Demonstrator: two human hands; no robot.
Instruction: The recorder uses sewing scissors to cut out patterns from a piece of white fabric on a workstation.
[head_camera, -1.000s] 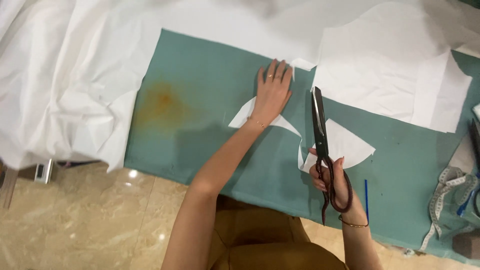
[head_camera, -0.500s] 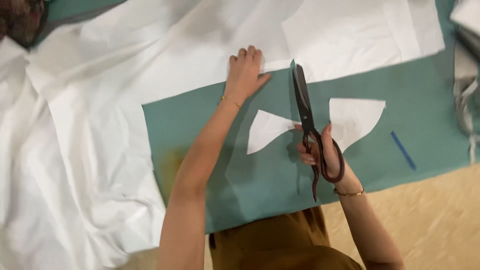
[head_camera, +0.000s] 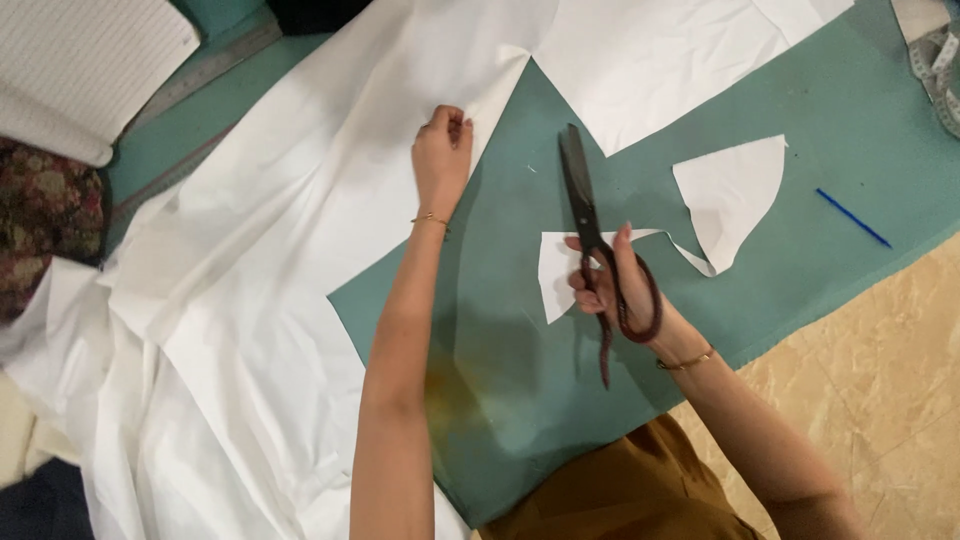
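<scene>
While left hand pinches one white sheet: right hand, grip wrapped round one scissors; two cut pieces.

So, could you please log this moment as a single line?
left hand: gripping white fabric edge | right hand: holding scissors, blades shut | white cut piece on green table

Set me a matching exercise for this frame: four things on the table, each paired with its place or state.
1. left hand
2. scissors
3. blue pen
4. measuring tape

a. top right corner
b. lying alone on the green cover, far right
c. held in the right hand, blades shut
d. gripping the white fabric edge

Pairs: 1-d, 2-c, 3-b, 4-a
</scene>
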